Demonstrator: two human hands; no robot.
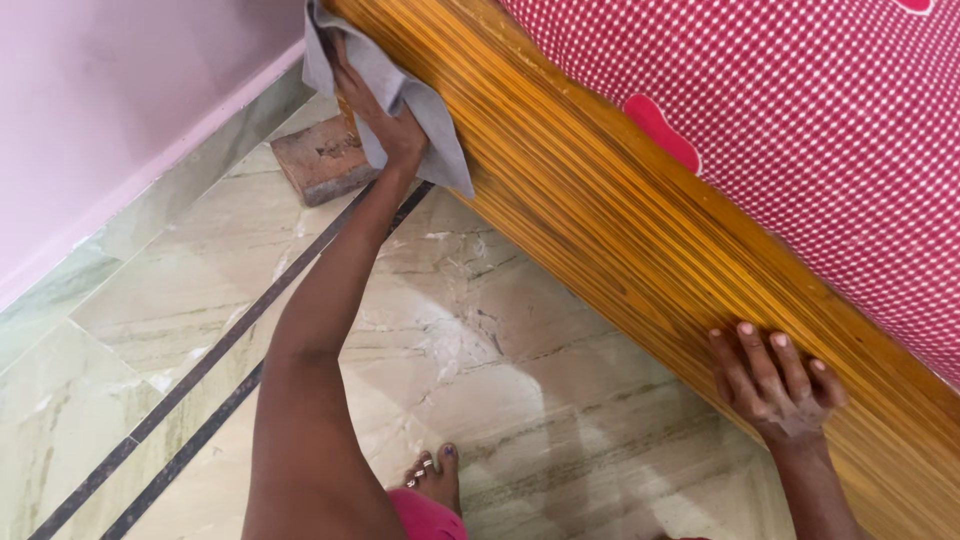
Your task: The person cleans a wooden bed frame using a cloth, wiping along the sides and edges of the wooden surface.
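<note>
The soft, crumpled grey cloth [400, 95] is a plain pale grey with no print, and the long wooden bed side board [600, 230] under it runs in fine lengthwise stripes of honey yellow, orange and dark brown. The padded red mattress [800, 130] above the board is covered with a close grid of small white dots broken by solid pinkish-red patches, while the flat reddish-brown brick [322, 160] shows mottled pale marks. The polished marble floor [480, 340] is cream and greenish-grey with darker veining and two thin black inlaid lines, and the smooth painted wall [110, 90] is plain lilac-pink.
</note>
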